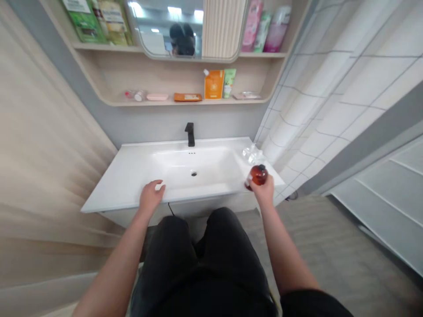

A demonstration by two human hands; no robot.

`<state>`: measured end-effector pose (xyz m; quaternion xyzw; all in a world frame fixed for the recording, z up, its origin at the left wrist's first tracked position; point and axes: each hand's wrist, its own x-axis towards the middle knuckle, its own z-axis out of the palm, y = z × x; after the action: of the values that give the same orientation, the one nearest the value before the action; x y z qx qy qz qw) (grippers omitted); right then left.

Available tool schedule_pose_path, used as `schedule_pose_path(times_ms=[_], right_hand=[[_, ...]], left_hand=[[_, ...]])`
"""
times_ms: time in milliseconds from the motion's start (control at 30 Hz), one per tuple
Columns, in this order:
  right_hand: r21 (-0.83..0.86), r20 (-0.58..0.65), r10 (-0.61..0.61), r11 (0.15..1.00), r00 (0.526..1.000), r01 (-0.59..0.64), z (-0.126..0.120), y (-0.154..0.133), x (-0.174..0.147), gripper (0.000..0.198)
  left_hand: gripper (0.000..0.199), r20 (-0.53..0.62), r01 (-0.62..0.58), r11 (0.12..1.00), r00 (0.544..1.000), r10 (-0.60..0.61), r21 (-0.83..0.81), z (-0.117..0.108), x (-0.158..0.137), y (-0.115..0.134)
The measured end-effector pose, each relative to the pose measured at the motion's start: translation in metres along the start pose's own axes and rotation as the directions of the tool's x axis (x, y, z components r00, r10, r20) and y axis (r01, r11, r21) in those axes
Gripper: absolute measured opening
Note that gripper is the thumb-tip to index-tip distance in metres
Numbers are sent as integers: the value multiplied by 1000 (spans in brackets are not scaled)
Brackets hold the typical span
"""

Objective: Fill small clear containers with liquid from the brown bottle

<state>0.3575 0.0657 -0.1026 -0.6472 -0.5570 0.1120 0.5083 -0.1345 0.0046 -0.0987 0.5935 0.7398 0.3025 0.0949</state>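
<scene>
An amber-brown bottle point(259, 175) with a black cap is in my right hand point(265, 190), at the right end of the white washbasin counter point(109, 180). My fingers wrap around the near side of the bottle. Whether its base touches the counter I cannot tell. Just behind it stand clear bottles point(253, 153) with pale tops, blurred. My left hand point(151, 196) is above the front edge of the counter, left of the basin point(211, 176), thumb and fingers apart with nothing between them.
A black faucet point(189, 134) rises behind the basin. Above is a wall shelf point(115, 104) holding an orange pouch point(214, 84), a green tube point(228, 82) and an orange packet point(187, 97). A mirror point(158, 26) hangs over it. Curtains point(313, 97) flank the counter.
</scene>
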Motion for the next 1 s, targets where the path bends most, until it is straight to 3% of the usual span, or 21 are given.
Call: schedule_pose_path(times_ms=[33,100,167,200,233,367,433,533,633,700,833,933,1000], right_hand=[[40,117,-24,999,993,19,4,-13,-28,63],[121,392,-130,989,911,89,12,-45,-78,65],[210,562,-229,969,795,130,14,-80,-114,67],[253,626,-274,957,730,143,14,-95,-124,67],[280,660,-301,949,688,147,12,-108,-130,67],[322,704,-402,915,585,241,4,-134,-130,71],[282,686,-440,895,580,346,5,-139,-133,71],[163,613,-456,872,645,461,11,-148,-148,68],[96,611,-484,831,626,548,14,-157,-161,61],[58,614,-485,815,622,577,11,-161,-160,60],[-16,567,-468,817,678,577,2,-165,-151,69],[12,605,-503,780,617,625,-3,-168,-153,59],[27,614,-508,778,604,627,-4,-169,-156,57]], left_hand=[[38,-43,-52,992,998,47,-115,-1,-12,19],[38,-37,-216,922,976,216,-322,-5,-41,65],[39,102,-370,810,882,460,-455,-12,-69,109],[40,165,-412,774,825,541,-480,-17,-79,126],[37,198,-421,762,798,569,-493,-23,-87,139],[26,322,-376,790,763,560,-484,-43,-93,145],[21,362,-373,833,771,523,-409,-47,-89,137],[24,329,-367,901,842,428,-232,-48,-91,135],[37,234,-354,932,902,362,-77,-47,-102,144],[31,194,-366,928,907,373,-69,-48,-110,149],[25,207,-384,910,888,411,-156,-52,-116,149],[28,214,-368,921,897,387,-126,-55,-115,145],[29,223,-387,913,885,408,-134,-56,-115,143]])
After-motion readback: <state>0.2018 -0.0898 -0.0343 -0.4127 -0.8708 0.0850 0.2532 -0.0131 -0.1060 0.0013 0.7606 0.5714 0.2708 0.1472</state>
